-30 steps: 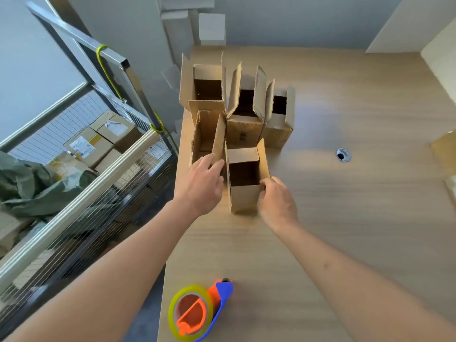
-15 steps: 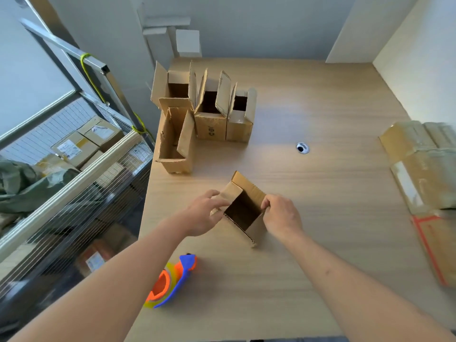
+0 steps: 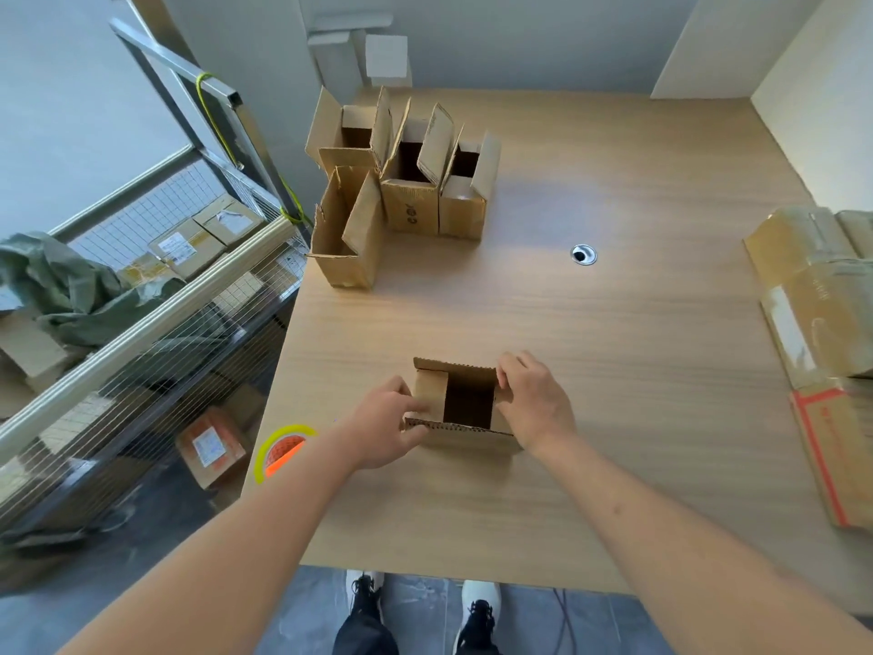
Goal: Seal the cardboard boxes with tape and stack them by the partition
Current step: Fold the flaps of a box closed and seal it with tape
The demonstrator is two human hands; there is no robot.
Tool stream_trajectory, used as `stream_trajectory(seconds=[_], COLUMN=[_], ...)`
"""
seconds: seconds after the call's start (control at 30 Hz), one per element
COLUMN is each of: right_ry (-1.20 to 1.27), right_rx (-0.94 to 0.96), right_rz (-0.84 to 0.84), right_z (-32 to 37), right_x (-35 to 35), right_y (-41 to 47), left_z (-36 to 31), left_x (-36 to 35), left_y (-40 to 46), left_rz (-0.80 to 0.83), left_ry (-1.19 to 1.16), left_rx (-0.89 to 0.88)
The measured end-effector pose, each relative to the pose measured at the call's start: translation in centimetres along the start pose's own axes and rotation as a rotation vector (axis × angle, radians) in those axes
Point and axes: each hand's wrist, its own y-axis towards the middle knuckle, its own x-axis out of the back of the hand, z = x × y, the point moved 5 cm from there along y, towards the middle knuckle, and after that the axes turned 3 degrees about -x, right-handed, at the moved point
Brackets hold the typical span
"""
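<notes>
A small open cardboard box (image 3: 467, 376) stands on the wooden table (image 3: 614, 371) near its front edge, top flaps partly folded in. My left hand (image 3: 385, 430) grips its left side flap, and my right hand (image 3: 534, 401) pinches the right flap. Several more open boxes (image 3: 411, 200) stand in a cluster at the table's far left. The yellow and orange tape dispenser (image 3: 281, 453) lies at the table's left edge, partly hidden behind my left forearm.
Taped, sealed boxes (image 3: 812, 295) are stacked at the table's right edge by the white partition (image 3: 822, 87). A wire-mesh cart (image 3: 141, 323) with parcels stands left of the table. A cable grommet (image 3: 584, 254) sits mid-table.
I lifted one box out of the cluster, pulled it toward the table's front edge and turned it square. Both hands now hold its side flaps, folding them inward.
</notes>
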Motion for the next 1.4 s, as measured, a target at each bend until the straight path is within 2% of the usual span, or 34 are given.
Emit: stream_trajectory(seconds=[0.13,0.4,0.5,0.57,0.77,0.87,1.07,1.13,1.23,1.4], right_ry=[0.1,0.235,0.209,0.152,0.136,0.113,0.09,0.076,0.049,-0.003], right_rx=[-0.033,-0.092,-0.093,-0.077,-0.056,-0.057,-0.044,-0.037,-0.037,-0.022], right_rz=[-0.037,-0.117,-0.078,-0.016,-0.007,0.006,0.009,0.015,0.026,0.059], right_z=[0.1,0.0,0.0,-0.1,1.2,1.7,1.9,2.0,2.3,3.1], right_x=[-0.7,-1.2,-2.2,-3.3,-5.2,-6.1,-6.3,-6.3,-6.4,-6.8], right_y=[-0.2,-1.2,-2.2,-2.7,-3.0,-3.5,-3.7,-3.7,-3.7,-4.0], left_z=[0.8,0.7,1.0,0.8,2.1,5.1,12.0,13.4,14.2,14.2], left_x=[-0.8,-0.3,-0.7,-0.9,-0.7,-0.8,-2.6,-3.5,-4.1,-3.5], left_y=[0.1,0.6,0.2,0.2,-1.0,-3.0,-6.9,-7.8,-8.2,-9.1], left_rz=[-0.016,-0.252,-0.337,-0.371,-0.351,-0.33,-0.142,-0.12,-0.174,-0.402], left_ry=[-0.007,-0.079,-0.117,-0.115,-0.027,0.08,0.262,0.303,0.358,0.09], left_rx=[0.03,0.058,0.137,0.127,0.092,0.194,0.423,0.408,0.309,0.212])
